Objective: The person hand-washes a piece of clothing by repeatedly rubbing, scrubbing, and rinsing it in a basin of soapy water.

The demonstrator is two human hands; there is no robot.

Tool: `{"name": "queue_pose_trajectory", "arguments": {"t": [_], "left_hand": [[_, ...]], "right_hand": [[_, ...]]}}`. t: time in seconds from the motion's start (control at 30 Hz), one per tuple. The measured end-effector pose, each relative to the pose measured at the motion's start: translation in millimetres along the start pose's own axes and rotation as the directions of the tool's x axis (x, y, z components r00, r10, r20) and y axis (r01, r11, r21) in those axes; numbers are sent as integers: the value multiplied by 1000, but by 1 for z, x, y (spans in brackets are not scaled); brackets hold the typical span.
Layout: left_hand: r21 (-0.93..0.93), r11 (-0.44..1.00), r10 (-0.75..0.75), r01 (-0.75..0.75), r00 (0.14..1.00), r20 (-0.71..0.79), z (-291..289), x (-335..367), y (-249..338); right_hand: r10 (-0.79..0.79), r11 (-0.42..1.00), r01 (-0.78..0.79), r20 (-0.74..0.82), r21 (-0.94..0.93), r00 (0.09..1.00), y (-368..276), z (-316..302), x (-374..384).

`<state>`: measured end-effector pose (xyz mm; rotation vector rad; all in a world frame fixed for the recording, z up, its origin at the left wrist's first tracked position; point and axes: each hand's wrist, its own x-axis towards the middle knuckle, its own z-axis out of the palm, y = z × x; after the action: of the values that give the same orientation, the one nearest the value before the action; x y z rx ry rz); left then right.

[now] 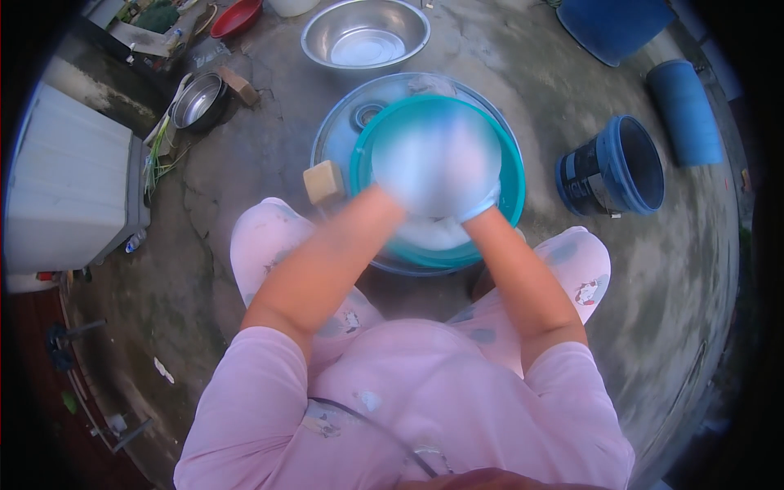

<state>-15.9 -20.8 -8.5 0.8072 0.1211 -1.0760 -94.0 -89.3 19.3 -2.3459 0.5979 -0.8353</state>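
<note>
Both of my hands are over a teal basin (512,184) between my knees. A pale blur smears my left hand (400,175) and my right hand (474,167), so their fingers and anything in them cannot be made out. Around my right wrist shows a pale blue-white edge, perhaps a glove cuff or cloth. White material (437,234), cloth or suds, lies low in the basin. The teal basin sits inside a wider pale round tub (329,147). At that tub's left edge is a tan block (324,182).
Beyond the tub stands a steel bowl (318,41). To the right are a blue bucket (572,175), a blue barrel (684,114) and a large blue tub (612,28). On the left are a dark pot (214,106), a brick (238,85) and a white cabinet-like box (69,175).
</note>
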Motion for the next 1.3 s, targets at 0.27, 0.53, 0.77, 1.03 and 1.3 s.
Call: {"name": "queue_pose_trajectory", "arguments": {"t": [0.27, 0.53, 0.77, 1.03, 1.3], "left_hand": [[47, 998, -52, 39, 948, 314, 32, -30, 7], [977, -108, 235, -185, 950, 206, -50, -2, 23], [702, -712, -43, 25, 996, -79, -31, -26, -32], [661, -750, -151, -20, 978, -142, -32, 20, -37], [764, -610, -186, 210, 899, -395, -149, 101, -23]], "right_hand": [[252, 958, -238, -72, 162, 965, 85, -7, 37], [175, 960, 4, 607, -281, 775, 56, -10, 1], [257, 763, 321, 719, -561, 646, 65, 28, -44], [373, 641, 599, 877, -480, 303, 49, 42, 11], [424, 882, 60, 843, -467, 332, 143, 142, 21]]}}
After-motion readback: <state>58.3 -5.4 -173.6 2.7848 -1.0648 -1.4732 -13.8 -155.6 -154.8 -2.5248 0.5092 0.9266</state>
